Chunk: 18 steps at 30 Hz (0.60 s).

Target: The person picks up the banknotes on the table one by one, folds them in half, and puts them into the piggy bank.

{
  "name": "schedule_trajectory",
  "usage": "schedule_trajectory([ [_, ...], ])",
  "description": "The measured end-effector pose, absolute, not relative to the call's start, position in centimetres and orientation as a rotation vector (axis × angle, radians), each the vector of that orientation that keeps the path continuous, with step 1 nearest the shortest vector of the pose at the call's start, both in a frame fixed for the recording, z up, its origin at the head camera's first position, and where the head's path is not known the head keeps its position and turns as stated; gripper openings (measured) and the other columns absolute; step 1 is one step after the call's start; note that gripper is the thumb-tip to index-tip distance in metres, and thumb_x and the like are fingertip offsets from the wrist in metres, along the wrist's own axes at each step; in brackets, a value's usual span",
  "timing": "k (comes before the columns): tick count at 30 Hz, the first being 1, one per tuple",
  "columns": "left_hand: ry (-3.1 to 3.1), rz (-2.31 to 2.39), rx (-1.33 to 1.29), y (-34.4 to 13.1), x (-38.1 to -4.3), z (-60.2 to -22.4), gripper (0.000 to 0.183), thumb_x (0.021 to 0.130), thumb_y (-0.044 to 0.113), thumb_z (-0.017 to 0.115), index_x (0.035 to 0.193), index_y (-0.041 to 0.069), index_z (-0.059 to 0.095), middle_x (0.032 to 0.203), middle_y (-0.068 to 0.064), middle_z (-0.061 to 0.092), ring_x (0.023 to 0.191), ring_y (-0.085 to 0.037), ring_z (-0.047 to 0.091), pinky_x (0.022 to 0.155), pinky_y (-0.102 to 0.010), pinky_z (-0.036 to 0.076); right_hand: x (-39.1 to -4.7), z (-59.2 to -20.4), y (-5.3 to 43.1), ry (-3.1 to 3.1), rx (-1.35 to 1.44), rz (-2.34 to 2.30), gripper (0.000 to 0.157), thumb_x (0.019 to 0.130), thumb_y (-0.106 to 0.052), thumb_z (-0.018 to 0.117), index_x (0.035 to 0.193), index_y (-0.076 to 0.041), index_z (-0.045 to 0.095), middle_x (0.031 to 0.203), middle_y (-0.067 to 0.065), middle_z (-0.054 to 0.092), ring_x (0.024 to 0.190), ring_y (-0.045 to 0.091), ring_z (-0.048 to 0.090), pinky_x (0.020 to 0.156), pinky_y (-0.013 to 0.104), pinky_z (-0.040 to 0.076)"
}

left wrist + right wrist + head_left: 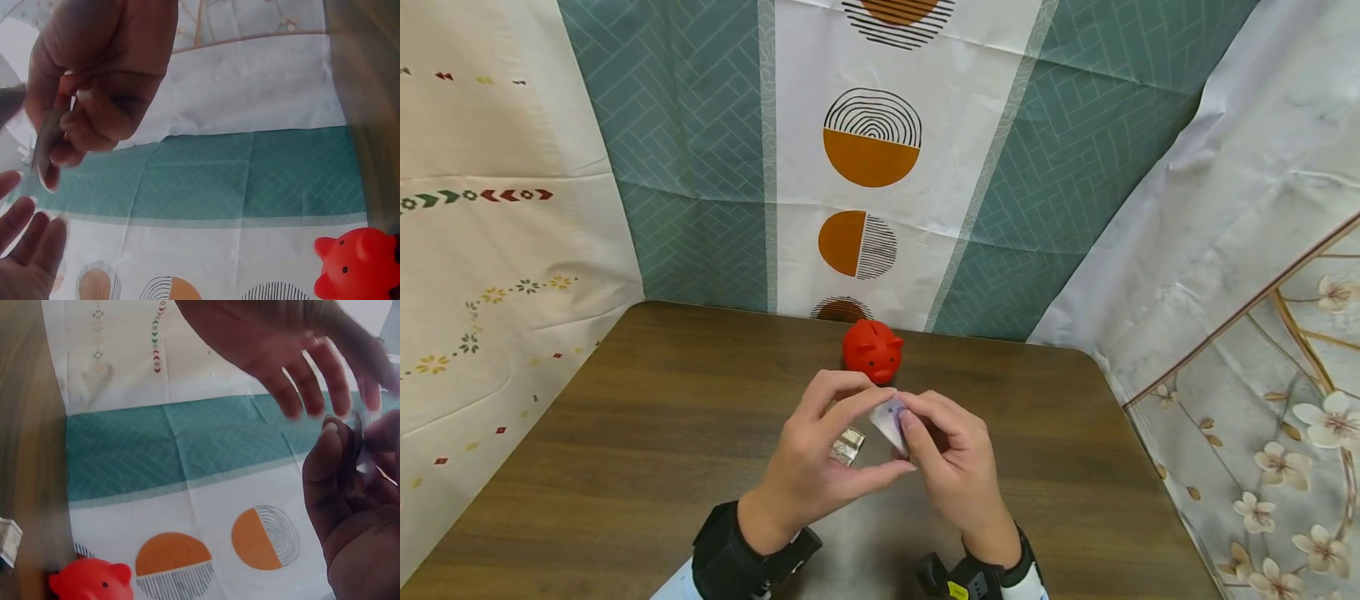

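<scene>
the right hand (958,462) pinches a small folded slip of paper (889,421), pale with purple marks, between thumb and fingers; so narrow a grip seems suited to something this thin and light. the slip is held up above the table (625,467), in front of the red piggy bank (872,352), presumably so that both hands can get around its edges. the left hand (823,467) has a wide grip, thumb and fingers spread about the slip, perhaps to frame or steady it; whether its fingertips touch the paper i cannot tell. a small shiny packet (847,447) lies on the table, partly hidden by the left hand, apparently set aside within easy reach.
</scene>
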<state>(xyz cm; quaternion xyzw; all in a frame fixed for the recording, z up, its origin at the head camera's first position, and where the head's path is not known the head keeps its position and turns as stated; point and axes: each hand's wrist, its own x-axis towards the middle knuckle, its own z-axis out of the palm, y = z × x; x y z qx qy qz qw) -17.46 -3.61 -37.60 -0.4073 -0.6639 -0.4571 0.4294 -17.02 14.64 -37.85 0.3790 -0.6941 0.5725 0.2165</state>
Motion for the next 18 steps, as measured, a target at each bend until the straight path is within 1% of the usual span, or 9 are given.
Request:
schedule_trajectory([
  [2, -1.651, -1.195, -1.002, -3.64, -17.48, -37.62, 0.048, 0.087, 0.026, 0.084, 0.121, -0.002, 0.066, 0.108, -0.013, 0.061, 0.093, -0.02, 0.057, 0.08, -0.022, 0.054, -17.08, -37.74, 14.78, -1.917, 1.059, 1.586, 0.03, 0.089, 0.016, 0.065, 0.113, 0.0, 0.072, 0.086, 0.011, 0.065, 0.066, 0.012, 0.056, 0.049, 0.022, 0.05],
  [4, -1.678, -1.264, -0.987, -3.66, -17.48, -37.69, 0.032, 0.094, 0.023, 0.076, 0.116, 0.001, 0.068, 0.102, -0.009, 0.065, 0.087, -0.016, 0.059, 0.074, -0.022, 0.053, -17.14, -37.68, 14.85, -1.901, 1.074, 1.59, 0.026, 0.087, 0.015, 0.068, 0.107, -0.001, 0.073, 0.085, 0.012, 0.067, 0.066, 0.012, 0.057, 0.05, 0.022, 0.051],
  [6, -1.726, -1.329, -0.971, -3.69, -17.44, -37.78, 0.015, 0.097, 0.015, 0.071, 0.108, 0.005, 0.07, 0.095, -0.004, 0.068, 0.081, -0.012, 0.059, 0.069, -0.022, 0.052, -17.2, -37.68, 14.88, -1.888, 1.076, 1.593, 0.026, 0.084, 0.015, 0.071, 0.104, -0.002, 0.074, 0.084, 0.012, 0.069, 0.068, 0.012, 0.058, 0.051, 0.021, 0.051],
  [7, -1.745, -1.358, -0.97, -3.7, -17.42, -37.85, 0.008, 0.096, 0.011, 0.071, 0.104, 0.007, 0.071, 0.091, -0.002, 0.069, 0.08, -0.011, 0.06, 0.067, -0.022, 0.052, -17.24, -37.68, 14.88, -1.879, 1.073, 1.596, 0.027, 0.083, 0.017, 0.071, 0.102, -0.002, 0.074, 0.084, 0.011, 0.069, 0.069, 0.013, 0.058, 0.051, 0.022, 0.05],
  [8, -1.762, -1.386, -0.968, -3.7, -17.38, -37.9, 0.006, 0.095, 0.007, 0.071, 0.099, 0.01, 0.071, 0.088, 0.0, 0.069, 0.078, -0.01, 0.06, 0.066, -0.022, 0.052, -17.26, -37.69, 14.88, -1.874, 1.067, 1.603, 0.028, 0.082, 0.018, 0.071, 0.101, -0.002, 0.074, 0.084, 0.011, 0.07, 0.069, 0.013, 0.058, 0.051, 0.022, 0.05],
  [9, -1.772, -1.406, -0.966, -3.71, -17.34, -37.96, 0.009, 0.093, 0.003, 0.071, 0.095, 0.012, 0.07, 0.085, 0.002, 0.069, 0.076, -0.008, 0.06, 0.065, -0.022, 0.052, -17.26, -37.7, 14.89, -1.868, 1.059, 1.608, 0.028, 0.082, 0.018, 0.071, 0.101, -0.002, 0.074, 0.084, 0.011, 0.07, 0.069, 0.013, 0.058, 0.05, 0.022, 0.049],
  [12, -1.783, -1.452, -0.992, -3.78, -17.28, -38.01, 0.017, 0.089, -0.003, 0.072, 0.092, 0.013, 0.069, 0.083, 0.002, 0.067, 0.073, -0.008, 0.059, 0.063, -0.021, 0.053, -17.35, -37.76, 14.94, -1.842, 1.064, 1.623, 0.027, 0.081, 0.019, 0.071, 0.099, -0.001, 0.074, 0.083, 0.012, 0.069, 0.069, 0.013, 0.058, 0.048, 0.022, 0.047],
  [15, -1.787, -1.476, -1.044, -3.86, -17.27, -37.98, 0.018, 0.089, -0.004, 0.071, 0.093, 0.013, 0.068, 0.082, 0.002, 0.066, 0.072, -0.007, 0.057, 0.064, -0.018, 0.052, -17.37, -37.82, 14.98, -1.827, 1.096, 1.634, 0.023, 0.083, 0.017, 0.071, 0.098, 0.0, 0.073, 0.083, 0.013, 0.069, 0.068, 0.013, 0.058, 0.047, 0.022, 0.046],
  [18, -1.766, -1.467, -1.084, -3.92, -17.34, -37.98, 0.019, 0.089, -0.005, 0.069, 0.092, 0.013, 0.068, 0.08, 0.002, 0.065, 0.071, -0.008, 0.056, 0.064, -0.016, 0.051, -17.34, -37.83, 14.95, -1.82, 1.115, 1.687, 0.021, 0.083, 0.018, 0.07, 0.096, 0.001, 0.072, 0.083, 0.014, 0.068, 0.069, 0.014, 0.059, 0.05, 0.023, 0.05],
])
